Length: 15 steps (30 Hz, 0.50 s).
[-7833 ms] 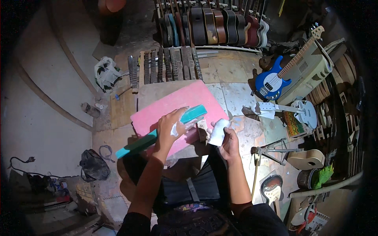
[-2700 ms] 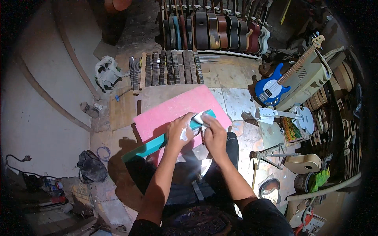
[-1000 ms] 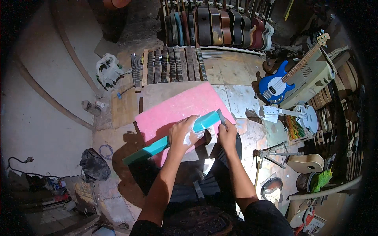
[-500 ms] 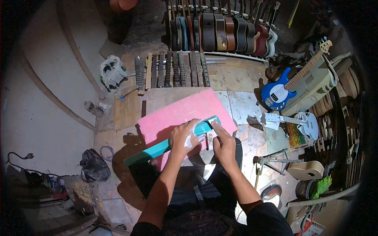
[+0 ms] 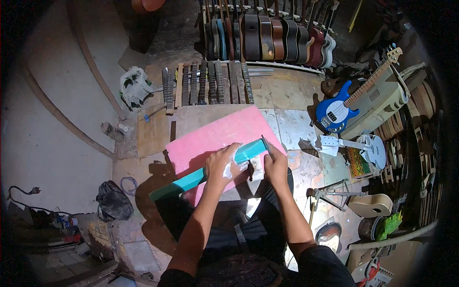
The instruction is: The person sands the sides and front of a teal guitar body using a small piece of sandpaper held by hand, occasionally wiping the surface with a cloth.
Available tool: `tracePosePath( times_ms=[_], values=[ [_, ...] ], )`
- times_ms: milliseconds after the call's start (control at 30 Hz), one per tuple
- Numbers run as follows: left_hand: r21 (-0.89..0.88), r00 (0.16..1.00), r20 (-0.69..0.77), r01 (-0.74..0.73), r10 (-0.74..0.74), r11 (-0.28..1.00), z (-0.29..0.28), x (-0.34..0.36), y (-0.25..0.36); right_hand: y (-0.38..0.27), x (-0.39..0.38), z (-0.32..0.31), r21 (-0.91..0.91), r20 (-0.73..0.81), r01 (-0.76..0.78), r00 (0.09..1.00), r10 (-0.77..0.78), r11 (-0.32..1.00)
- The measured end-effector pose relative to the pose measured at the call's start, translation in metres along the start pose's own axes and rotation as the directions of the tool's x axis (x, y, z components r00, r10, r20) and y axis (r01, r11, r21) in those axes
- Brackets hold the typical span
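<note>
My left hand (image 5: 222,162), smeared with white, is closed around a long teal bar (image 5: 186,182) lying diagonally over a pink sheet (image 5: 213,136). My right hand (image 5: 276,162) is closed on a thin dark grey piece (image 5: 266,143), which stands against the bar's upper right end. Below the bar, between my hands, is a pale object (image 5: 256,165) with a dark ridged edge, partly hidden. The pink sheet lies on a grey board (image 5: 191,115) in front of my lap.
Several guitar necks (image 5: 210,83) lie ahead, before a rack of guitars (image 5: 265,38). At right are a blue bass (image 5: 330,107), a white guitar (image 5: 370,150), metal stands (image 5: 325,196) and wooden parts. A dark bag (image 5: 114,201) and cable lie at left.
My right hand earlier held a white piece apart from the bar. Since half a second ago it has turned and moved right, the grey piece now upright at the bar's end.
</note>
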<state>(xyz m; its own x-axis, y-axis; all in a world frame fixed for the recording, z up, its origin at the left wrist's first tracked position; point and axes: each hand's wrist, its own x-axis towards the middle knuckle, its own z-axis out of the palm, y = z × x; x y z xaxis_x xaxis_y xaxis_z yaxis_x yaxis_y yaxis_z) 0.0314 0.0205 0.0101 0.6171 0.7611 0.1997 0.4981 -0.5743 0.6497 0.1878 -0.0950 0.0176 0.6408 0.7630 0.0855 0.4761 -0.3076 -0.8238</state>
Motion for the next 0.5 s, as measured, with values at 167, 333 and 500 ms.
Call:
tracePosePath(
  times_ms=[167, 333, 500],
  values=[
    [0.033, 1.000, -0.010, 0.019, -0.019, 0.999, 0.000, 0.001, -0.001, -0.006, -0.020, 0.010, -0.061, -0.111, 0.306, 0.944, -0.311, 0.950],
    [0.030, 1.000, 0.023, 0.020, -0.020, 0.999, -0.001, 0.001, 0.006, 0.014, 0.001, 0.001, -0.010, -0.060, 0.122, 0.991, -0.123, 0.992],
    [0.024, 0.999, 0.003, 0.040, -0.040, 0.999, 0.001, -0.002, 0.003, 0.005, -0.020, 0.007, -0.028, -0.079, 0.274, 0.958, -0.276, 0.961]
  ],
)
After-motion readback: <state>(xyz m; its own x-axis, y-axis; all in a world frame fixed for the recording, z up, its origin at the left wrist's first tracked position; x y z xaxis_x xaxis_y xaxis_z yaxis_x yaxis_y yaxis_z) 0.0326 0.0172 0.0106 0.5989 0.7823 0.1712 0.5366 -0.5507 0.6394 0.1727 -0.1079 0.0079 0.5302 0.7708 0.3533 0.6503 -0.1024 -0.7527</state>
